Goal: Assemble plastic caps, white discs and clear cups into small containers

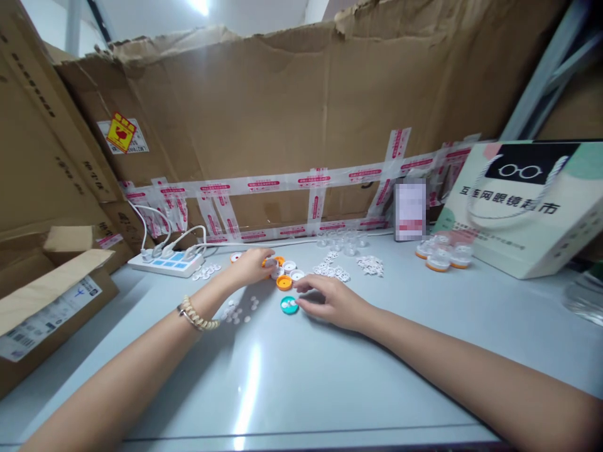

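Observation:
My left hand (252,266), with a beaded bracelet on the wrist, reaches forward and pinches a small clear piece (271,264) beside an orange cap at the back of a cluster. My right hand (330,300) rests on the table with curled fingers touching a teal cap (288,305). Between the hands lie an orange cap (284,282) and two white caps (293,270). Small white discs (240,312) are scattered under my left forearm.
More white discs (333,270) and clear cups (342,240) lie further back. Orange-based containers (439,258) stand beside a printed paper bag (532,207) on the right. A power strip (167,262) lies at the left, a cardboard box (42,307) beyond it, a taped cardboard wall behind.

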{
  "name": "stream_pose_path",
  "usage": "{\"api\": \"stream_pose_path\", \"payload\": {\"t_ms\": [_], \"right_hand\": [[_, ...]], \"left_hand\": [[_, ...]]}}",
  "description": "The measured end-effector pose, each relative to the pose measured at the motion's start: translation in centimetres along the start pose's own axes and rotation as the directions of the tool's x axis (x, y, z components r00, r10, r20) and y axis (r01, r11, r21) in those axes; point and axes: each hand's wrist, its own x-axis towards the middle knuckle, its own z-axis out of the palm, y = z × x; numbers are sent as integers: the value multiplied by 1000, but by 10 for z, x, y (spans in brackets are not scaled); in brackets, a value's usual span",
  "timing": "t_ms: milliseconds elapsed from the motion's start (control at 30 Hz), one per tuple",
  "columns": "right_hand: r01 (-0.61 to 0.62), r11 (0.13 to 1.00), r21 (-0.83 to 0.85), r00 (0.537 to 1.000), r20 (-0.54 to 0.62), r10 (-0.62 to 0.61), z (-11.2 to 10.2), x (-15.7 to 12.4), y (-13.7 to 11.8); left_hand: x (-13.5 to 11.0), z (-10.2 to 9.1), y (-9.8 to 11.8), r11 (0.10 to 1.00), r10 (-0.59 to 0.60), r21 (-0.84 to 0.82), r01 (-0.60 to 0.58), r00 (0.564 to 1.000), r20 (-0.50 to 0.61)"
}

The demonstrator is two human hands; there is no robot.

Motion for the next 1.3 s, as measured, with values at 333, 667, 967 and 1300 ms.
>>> {"api": "stream_pose_path", "payload": {"t_ms": [333,667,967,1300], "right_hand": [[-63,995,80,997,-43,66,-3,3,-3],[-132,990,-52,991,11,133,3,0,-2],[-129,988,-86,991,22,131,9,3,-3],[-181,982,-51,983,17,182,14,6,-3]], "left_hand": [[-23,-26,9,736,-31,-673,75,997,77],[-48,-12,8,292,-47,-912,288,957,287],[-50,-1,7,711,21,-667,225,940,339],[-50,1,14,808,80,-575,126,944,319]]}}
